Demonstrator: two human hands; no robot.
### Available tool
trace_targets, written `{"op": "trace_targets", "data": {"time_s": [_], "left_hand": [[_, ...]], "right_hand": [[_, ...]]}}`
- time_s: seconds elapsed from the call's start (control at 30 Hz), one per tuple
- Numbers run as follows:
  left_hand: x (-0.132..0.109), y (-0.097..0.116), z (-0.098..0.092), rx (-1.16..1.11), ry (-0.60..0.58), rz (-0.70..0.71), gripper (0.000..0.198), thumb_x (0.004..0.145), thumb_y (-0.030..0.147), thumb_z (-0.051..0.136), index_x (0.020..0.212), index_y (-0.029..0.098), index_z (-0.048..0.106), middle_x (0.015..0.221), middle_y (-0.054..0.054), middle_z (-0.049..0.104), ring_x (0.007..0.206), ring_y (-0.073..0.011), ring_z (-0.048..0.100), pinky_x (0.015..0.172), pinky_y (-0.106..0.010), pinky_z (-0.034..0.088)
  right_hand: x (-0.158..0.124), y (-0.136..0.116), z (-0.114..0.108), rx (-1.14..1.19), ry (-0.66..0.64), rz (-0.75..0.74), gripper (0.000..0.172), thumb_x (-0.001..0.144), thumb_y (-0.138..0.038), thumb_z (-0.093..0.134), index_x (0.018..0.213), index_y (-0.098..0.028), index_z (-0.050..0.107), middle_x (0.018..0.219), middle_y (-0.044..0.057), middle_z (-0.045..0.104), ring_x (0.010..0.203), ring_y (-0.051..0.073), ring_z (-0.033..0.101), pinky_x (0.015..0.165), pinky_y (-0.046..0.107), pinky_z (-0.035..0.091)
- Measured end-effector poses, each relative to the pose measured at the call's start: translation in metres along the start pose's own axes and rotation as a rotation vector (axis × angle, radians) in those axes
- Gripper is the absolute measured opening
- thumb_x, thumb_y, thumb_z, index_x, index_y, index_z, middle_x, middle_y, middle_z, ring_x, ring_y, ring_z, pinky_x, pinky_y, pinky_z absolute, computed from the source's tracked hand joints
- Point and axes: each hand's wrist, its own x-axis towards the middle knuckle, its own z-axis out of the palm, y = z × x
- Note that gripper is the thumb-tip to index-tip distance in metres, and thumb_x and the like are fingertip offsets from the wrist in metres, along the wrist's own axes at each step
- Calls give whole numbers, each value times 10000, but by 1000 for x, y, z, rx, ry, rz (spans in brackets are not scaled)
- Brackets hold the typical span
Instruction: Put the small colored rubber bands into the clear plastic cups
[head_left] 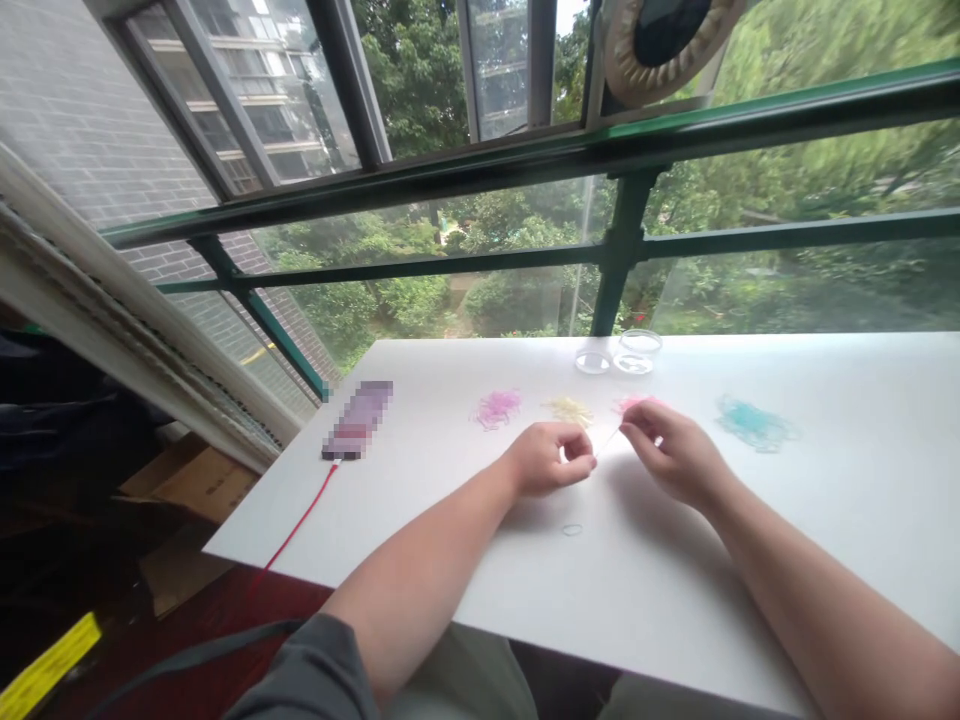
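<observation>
Both hands rest over the middle of a white table (825,480). My left hand (551,458) is curled in a pinch and my right hand (667,450) is pinched too. A thin pale band (609,437) stretches between their fingertips. Small heaps of tiny rubber bands lie just beyond the hands: a pink heap (496,408), a yellow heap (570,410), a lighter pink heap (634,403) partly behind my right hand, and a teal heap (752,423) off to the right. One loose clear ring (572,529) lies on the table in front of my left hand.
Two small clear round containers (626,355) stand at the table's far edge by the window. A blurred flat device (358,420) with a red cable (296,530) lies at the left. Green window bars (622,250) run behind. Cardboard boxes (187,485) sit on the floor at the left.
</observation>
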Motion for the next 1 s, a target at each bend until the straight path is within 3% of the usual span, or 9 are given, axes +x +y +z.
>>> {"op": "trace_targets", "data": {"time_s": [0.07,0.23,0.43,0.63,0.87,1.0], "left_hand": [[0,-1,0,2,35,3,108,746,241,547,699,152,587,682,-1,599,634,-89,513,617,-200,413],[-1,-4,-2,16,82,-34,112,737,244,550,689,146,576,655,9,580,610,-85,497,608,-204,402],[-2,2,-3,0,-40,-31,89,721,213,559,661,151,580,628,22,563,603,-79,495,566,-190,381],[-3,0,-4,69,1,1,113,732,234,553,661,150,580,644,14,577,609,-85,497,584,-199,393],[-3,6,-7,75,-104,-32,105,728,229,543,669,151,579,648,3,580,610,-94,494,577,-206,382],[-3,4,-7,74,-120,-41,126,744,253,539,682,149,576,650,6,575,594,-89,476,566,-205,375]], "right_hand": [[-1,-2,0,33,-14,13,96,796,-266,481,733,-197,503,640,12,543,568,137,463,558,267,380],[-6,-14,8,120,-245,-101,85,794,-225,465,718,-194,489,623,0,509,571,126,448,544,249,369],[-1,-2,-6,35,-65,-50,78,790,-227,484,719,-196,478,611,-8,473,569,127,411,551,255,348],[-5,-16,12,138,-249,-75,72,783,-182,455,719,-191,485,632,-10,515,582,118,456,543,233,353],[1,-8,6,117,-69,26,52,772,-194,492,721,-190,486,594,-20,486,548,116,434,534,243,336],[-1,-14,8,145,-148,-14,49,756,-156,493,719,-185,506,629,-12,514,583,116,457,552,236,350]]}}
